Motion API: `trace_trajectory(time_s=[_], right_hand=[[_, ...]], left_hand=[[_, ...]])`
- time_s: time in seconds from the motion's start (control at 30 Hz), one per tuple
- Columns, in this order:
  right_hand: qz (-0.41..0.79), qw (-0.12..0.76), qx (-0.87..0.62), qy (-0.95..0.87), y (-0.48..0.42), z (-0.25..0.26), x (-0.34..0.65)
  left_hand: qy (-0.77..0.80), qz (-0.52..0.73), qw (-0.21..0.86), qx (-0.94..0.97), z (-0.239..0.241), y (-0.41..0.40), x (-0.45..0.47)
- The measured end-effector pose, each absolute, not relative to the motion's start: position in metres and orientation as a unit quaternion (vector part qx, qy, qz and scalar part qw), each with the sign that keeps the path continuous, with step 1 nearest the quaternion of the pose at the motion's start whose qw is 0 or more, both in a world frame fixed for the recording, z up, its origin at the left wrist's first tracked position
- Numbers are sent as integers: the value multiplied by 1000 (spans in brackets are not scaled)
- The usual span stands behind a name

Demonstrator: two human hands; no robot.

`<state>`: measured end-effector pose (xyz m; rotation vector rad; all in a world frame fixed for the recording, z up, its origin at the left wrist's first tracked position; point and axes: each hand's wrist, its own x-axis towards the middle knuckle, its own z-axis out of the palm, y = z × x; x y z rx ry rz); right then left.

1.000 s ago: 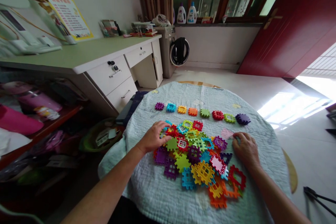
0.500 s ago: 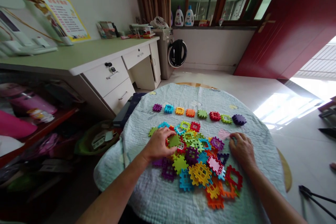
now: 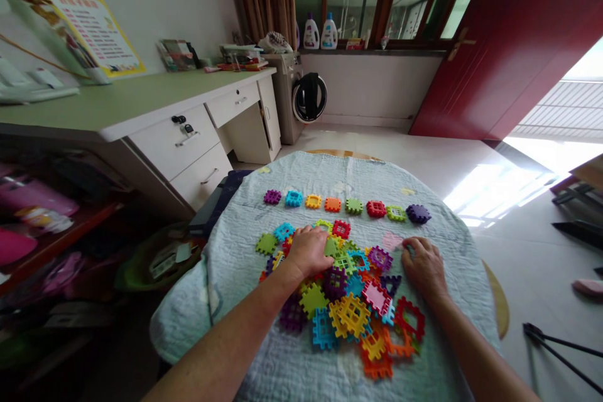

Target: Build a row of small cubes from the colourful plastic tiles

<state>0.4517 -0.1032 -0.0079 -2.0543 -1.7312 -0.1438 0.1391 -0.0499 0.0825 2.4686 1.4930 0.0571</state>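
Our left hand (image 3: 308,251) curls into the heap of bright plastic notched tiles (image 3: 353,314), its grip hidden, so we best steady the heap with our flat, empty right hand (image 3: 424,266).

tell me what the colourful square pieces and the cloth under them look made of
The interlocking pieces look like hard moulded plastic: bright solid colours, crisp notched edges, a slight sheen. The cloth looks like soft quilted fabric, matt, with a puckered stitched texture; fibre unclear.

Bright daylight from right, floor glare, dim left, edges warped
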Motion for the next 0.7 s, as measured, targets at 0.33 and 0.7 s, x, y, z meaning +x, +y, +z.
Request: trace_trajectory(time_s=[0.33,0.7], right_hand=[[-45,223,-747,-624,-106,-5,449],[147,256,-538,-789,-98,77,356]], left_hand=[[502,46,137,853,74,-43,141],[417,155,187,876,87,-58,120]])
